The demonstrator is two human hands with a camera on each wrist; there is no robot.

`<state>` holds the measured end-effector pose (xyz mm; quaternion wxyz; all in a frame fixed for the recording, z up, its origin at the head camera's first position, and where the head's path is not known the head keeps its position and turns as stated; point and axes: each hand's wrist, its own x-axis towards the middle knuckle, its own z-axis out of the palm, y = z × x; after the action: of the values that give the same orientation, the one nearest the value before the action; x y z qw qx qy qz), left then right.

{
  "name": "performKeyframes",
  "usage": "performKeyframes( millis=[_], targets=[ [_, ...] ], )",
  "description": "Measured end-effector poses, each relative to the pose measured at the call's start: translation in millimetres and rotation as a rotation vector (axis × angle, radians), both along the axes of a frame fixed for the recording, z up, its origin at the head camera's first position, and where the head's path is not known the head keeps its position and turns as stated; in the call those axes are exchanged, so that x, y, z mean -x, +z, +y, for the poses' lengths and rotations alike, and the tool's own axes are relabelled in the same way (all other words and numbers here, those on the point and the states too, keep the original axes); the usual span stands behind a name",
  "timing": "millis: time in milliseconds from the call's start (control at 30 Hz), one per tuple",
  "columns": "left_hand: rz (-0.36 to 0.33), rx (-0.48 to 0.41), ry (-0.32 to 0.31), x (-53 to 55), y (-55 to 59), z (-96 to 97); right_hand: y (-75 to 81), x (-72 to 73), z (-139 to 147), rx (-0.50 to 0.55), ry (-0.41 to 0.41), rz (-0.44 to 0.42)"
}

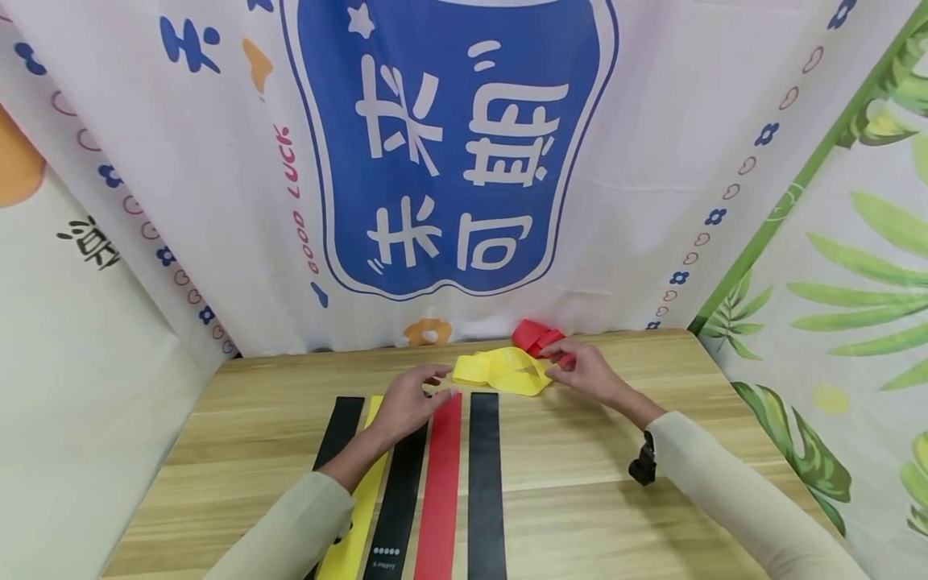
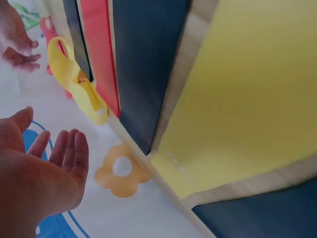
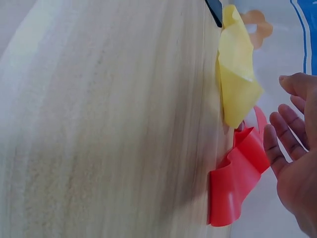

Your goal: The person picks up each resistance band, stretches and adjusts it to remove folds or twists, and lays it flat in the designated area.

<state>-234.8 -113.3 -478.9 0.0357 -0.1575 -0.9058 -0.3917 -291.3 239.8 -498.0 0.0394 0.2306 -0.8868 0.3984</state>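
A crumpled yellow resistance band point(image 1: 507, 370) lies near the table's back edge, with a bunched red resistance band point(image 1: 533, 335) just behind it to the right. My left hand point(image 1: 406, 403) hovers over the far ends of the flat bands, left of the crumpled yellow one, its fingers loosely bent around nothing. At the right end of the crumpled bands is my right hand point(image 1: 582, 370); in the right wrist view its relaxed fingers point(image 3: 285, 136) stand apart from the red band point(image 3: 237, 178). Neither hand holds anything.
Flat bands lie side by side, running toward me: a black one point(image 1: 348, 419) at left, a yellow point(image 1: 355, 515), a black one marked X-Heavy point(image 1: 395, 515), a red point(image 1: 438, 499) and a black point(image 1: 486, 491). Behind the wooden table point(image 1: 580, 499) hangs a printed curtain point(image 1: 652, 161).
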Motion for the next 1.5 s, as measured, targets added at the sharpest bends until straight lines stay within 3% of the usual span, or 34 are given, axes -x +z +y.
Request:
performKeyframes(
  millis=[367,767,1133,1500],
  targets=[
    [-0.01,0.028,0.064,27.5,-11.7,21.2,-10.6,7.2,-2.2,0.023,-0.065,-0.079],
    [-0.024,0.07,0.099,44.4,-20.7,45.8,-20.4,19.7,-13.1,0.001,-0.131,-0.131],
    [-0.095,0.134,0.186,51.7,-26.2,72.6,-25.1,29.5,-24.1,0.07,-0.135,-0.178],
    [-0.119,0.162,0.21,56.8,-34.9,83.7,-30.0,34.5,-32.2,0.088,-0.14,-0.155]
  ],
)
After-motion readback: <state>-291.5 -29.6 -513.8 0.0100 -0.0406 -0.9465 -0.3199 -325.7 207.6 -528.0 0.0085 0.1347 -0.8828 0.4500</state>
